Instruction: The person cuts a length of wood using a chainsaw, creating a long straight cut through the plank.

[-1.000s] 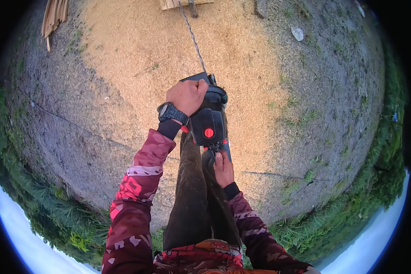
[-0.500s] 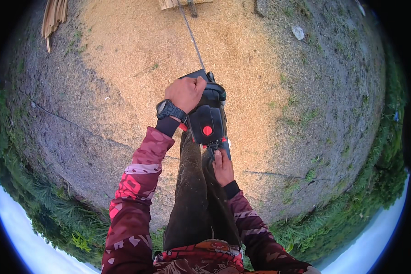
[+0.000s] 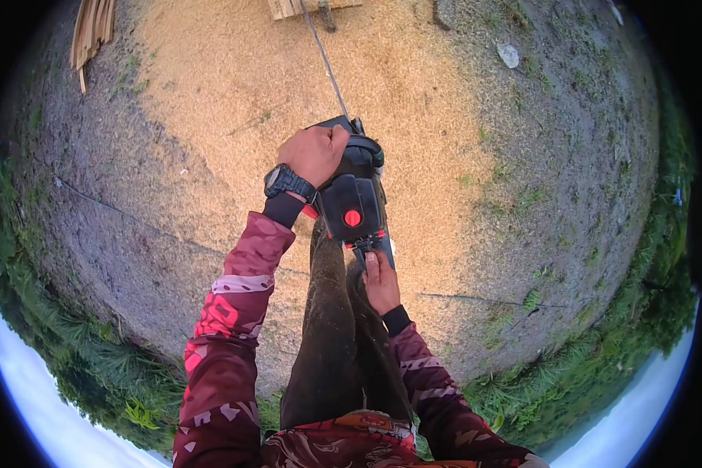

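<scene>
A black chainsaw with red parts (image 3: 347, 203) hangs in front of my legs, its long bar (image 3: 327, 66) pointing away from me toward the top of the view. My left hand (image 3: 310, 154) is closed on the front handle; a dark watch is on that wrist. My right hand (image 3: 380, 282) is closed on the rear handle, thumb on top. The fingertips of both hands are partly hidden by the saw.
Pale sawdust (image 3: 203, 86) covers the middle of the ground. At the top are pale boards (image 3: 292, 8) by a short log piece, more slats (image 3: 92, 35) at the upper left, and a whitish stone (image 3: 508, 56) at the upper right. Green plants ring the rim.
The chainsaw and both hands have moved slightly up and to the left in the picture. Both hands keep their hold.
</scene>
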A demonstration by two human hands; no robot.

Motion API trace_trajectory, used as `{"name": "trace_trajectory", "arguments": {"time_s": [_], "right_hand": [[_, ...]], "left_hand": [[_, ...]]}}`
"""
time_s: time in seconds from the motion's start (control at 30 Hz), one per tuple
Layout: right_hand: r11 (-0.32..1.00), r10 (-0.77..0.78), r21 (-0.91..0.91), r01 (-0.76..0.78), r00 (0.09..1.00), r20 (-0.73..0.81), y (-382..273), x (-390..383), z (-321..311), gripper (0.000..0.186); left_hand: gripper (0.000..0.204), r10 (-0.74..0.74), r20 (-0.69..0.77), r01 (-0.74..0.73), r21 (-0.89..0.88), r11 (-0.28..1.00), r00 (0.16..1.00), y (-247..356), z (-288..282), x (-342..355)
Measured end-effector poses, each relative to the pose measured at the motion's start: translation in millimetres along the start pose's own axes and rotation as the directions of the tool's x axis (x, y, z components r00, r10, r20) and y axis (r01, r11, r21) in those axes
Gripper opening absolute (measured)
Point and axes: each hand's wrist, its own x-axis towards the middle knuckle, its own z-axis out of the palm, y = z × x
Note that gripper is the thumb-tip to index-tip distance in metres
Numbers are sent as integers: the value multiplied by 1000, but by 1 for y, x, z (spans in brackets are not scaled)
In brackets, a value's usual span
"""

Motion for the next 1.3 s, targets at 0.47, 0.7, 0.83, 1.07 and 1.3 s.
{"name": "trace_trajectory", "arguments": {"time_s": [0.47, 0.7, 0.83, 1.07, 1.3], "right_hand": [[999, -39, -1, 39, 999, -16, -7, 17, 2, 34], [999, 12, 39, -12, 1000, -7, -13, 20, 4, 35], [999, -16, -43, 14, 999, -45, -11, 28, 8, 36], [1000, 17, -4, -18, 1000, -16, -21, 32, 13, 37], [997, 60, -43, -60, 998, 9, -41, 35, 11, 40]], "left_hand": [[53, 27, -29, -27, -11, 1000, 999, 2, -4, 20], [54, 61, -27, -61, -2, 998, 998, 2, -8, 26], [53, 10, 46, -12, 41, 999, 999, 4, -14, 33], [54, 26, 34, -27, 45, 999, 999, -7, -16, 41], [54, 48, 38, -49, 46, 998, 998, -3, -24, 49]]}}
